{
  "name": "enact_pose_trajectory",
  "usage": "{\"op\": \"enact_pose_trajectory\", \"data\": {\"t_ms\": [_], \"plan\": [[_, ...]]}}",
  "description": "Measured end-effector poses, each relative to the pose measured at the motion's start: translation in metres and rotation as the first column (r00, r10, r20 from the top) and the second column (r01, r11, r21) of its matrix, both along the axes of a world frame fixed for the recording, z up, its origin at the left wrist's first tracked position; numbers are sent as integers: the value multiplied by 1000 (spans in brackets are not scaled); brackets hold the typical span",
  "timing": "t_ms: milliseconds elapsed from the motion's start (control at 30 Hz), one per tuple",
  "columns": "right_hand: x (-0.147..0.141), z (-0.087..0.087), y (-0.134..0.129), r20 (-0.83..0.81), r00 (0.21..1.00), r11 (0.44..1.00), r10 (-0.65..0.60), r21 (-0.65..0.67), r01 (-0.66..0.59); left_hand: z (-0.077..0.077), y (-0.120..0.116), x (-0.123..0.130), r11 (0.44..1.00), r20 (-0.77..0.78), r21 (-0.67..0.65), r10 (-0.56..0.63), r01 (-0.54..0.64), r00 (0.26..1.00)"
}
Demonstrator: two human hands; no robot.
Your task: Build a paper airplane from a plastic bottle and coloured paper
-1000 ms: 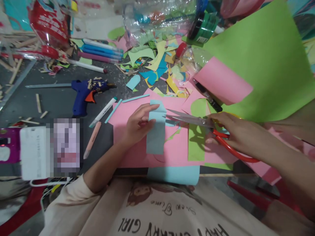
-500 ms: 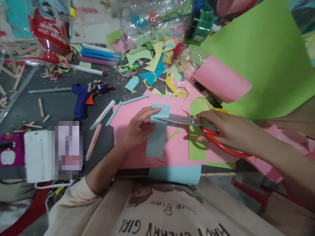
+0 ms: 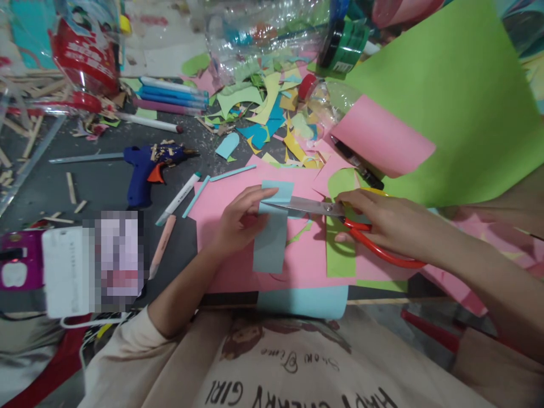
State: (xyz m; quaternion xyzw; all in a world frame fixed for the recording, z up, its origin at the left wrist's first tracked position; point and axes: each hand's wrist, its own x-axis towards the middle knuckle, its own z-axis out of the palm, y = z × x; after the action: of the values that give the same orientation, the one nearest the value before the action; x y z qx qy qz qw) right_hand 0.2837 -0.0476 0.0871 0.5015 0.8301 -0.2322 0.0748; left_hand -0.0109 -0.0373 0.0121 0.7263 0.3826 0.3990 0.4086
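Observation:
A light blue paper strip (image 3: 271,243) is pinched at its left edge by my left hand (image 3: 238,224), the index finger lying over its upper part. My right hand (image 3: 369,218) grips scissors (image 3: 310,206) with red and yellow handles. The blades reach left across the strip, between my left index finger and thumb, and look nearly closed there. Beneath lies a pink sheet (image 3: 225,266) of paper. A green paper piece (image 3: 340,260) rests under my right fingers. Another light blue sheet (image 3: 301,300) hangs over the table's front edge.
A blue glue gun (image 3: 140,170) lies to the left, beside a white marker (image 3: 178,198) and a peach marker (image 3: 162,246). Paper scraps (image 3: 263,113) and plastic bottles (image 3: 272,39) crowd the back. A large green sheet (image 3: 446,113) covers the right, and a phone (image 3: 121,255) sits at front left.
My right hand and the scissors have shifted slightly left, so the blade tips reach further across the blue strip. My left hand has stayed almost still.

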Motion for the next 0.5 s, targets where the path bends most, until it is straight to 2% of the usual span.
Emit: {"op": "enact_pose_trajectory", "data": {"t_ms": [133, 500], "plan": [[1, 0, 0, -4, 1000, 1000, 26, -2, -26, 0, 0, 1, 1000, 38, 30, -7, 6, 999], [3, 1, -3, 44, 997, 997, 62, 48, -64, -1, 0, 0, 1000, 4, -10, -14, 14, 1000]]}}
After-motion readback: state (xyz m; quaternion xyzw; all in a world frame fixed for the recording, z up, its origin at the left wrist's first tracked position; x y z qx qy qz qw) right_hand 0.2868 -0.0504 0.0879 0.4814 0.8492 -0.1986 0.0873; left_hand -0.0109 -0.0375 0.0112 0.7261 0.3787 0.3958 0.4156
